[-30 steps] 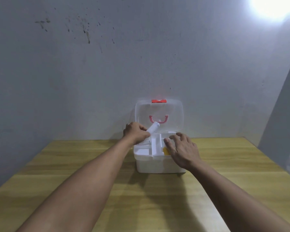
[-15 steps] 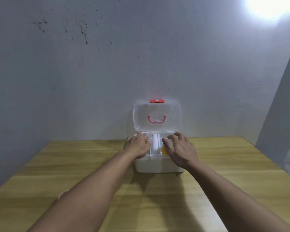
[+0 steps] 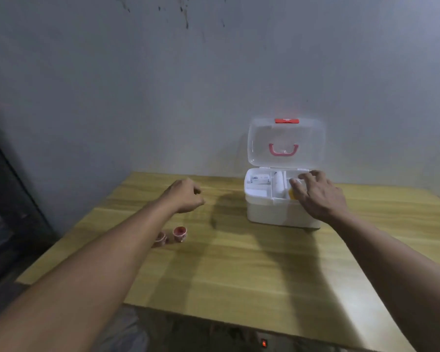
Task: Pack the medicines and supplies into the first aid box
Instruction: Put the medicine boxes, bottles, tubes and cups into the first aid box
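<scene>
Left hand [image 3: 186, 196] loosely curled, empty, above table [image 3: 239, 262]; right hand [image 3: 320, 196] spread, fingers resting in first aid box [image 3: 282, 196], lid raised. Tray compartments partly filled; two small red-topped jars [image 3: 174, 236] near left forearm remain unpacked.

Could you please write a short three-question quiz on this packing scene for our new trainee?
1. True or false: the first aid box has its lid shut.
2. Which hand rests at the box's tray: A left hand, B right hand?
3. How many small red-topped pots stand on the table beside the left forearm?

Key: 1 false, it stands open. 2 B. 3 two.
</scene>
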### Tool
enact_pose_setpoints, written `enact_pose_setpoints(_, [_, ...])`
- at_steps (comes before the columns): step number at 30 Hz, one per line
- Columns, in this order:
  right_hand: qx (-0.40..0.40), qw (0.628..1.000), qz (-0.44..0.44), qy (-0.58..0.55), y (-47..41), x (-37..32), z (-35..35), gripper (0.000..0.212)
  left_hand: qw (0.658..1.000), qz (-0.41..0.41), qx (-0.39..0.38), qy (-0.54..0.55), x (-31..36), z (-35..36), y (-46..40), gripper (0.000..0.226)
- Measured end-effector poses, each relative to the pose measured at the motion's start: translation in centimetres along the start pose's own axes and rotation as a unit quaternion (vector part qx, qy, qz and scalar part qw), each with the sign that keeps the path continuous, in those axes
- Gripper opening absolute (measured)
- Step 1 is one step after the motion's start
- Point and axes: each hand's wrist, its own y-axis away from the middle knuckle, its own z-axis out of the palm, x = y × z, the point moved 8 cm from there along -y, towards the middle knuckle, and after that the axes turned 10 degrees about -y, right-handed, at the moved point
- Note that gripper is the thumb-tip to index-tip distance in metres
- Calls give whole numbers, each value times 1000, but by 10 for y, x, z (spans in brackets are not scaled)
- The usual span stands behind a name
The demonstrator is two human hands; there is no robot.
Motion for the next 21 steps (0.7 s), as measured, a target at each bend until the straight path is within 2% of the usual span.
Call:
enact_pose_setpoints(3, [4,1000,4,1,2,-1,-1,63,996,-47,-60,-47,-35,9,20,59])
enact_pose_setpoints(6, [2,1000,9,6,3,-3,-2,63,987,-95,-116,-58,-60,23,35,43])
enact_pose_setpoints(7, [0,1000,11,8,4,-3,-2,63,984,-109,-134,-43,-64,28,40,48])
enact_pose_setpoints(9, [-2,1000,13,9,4,-2,-2,64,981,-117,-153,-37,-69,36,45,78])
enact_pose_setpoints(11, [-2,1000,12,11,5,-2,-2,64,986,-99,-122,-57,-66,38,44,88])
enact_pose_setpoints(13, [-1,1000,13,14,5,-2,-3,64,993,-63,-83,-59,-58,41,41,82])
enact_pose_setpoints(15, [1,1000,14,15,4,-2,-3,62,996,-37,-55,-65,-50,44,40,67])
enact_pose_setpoints(17, [3,1000,14,12,4,-3,-3,61,996,-26,-30,-81,-42,44,39,49])
enact_pose_setpoints(21, [6,1000,9,12,5,-3,-3,61,997,-3,-1,-80,-20,40,33,30])
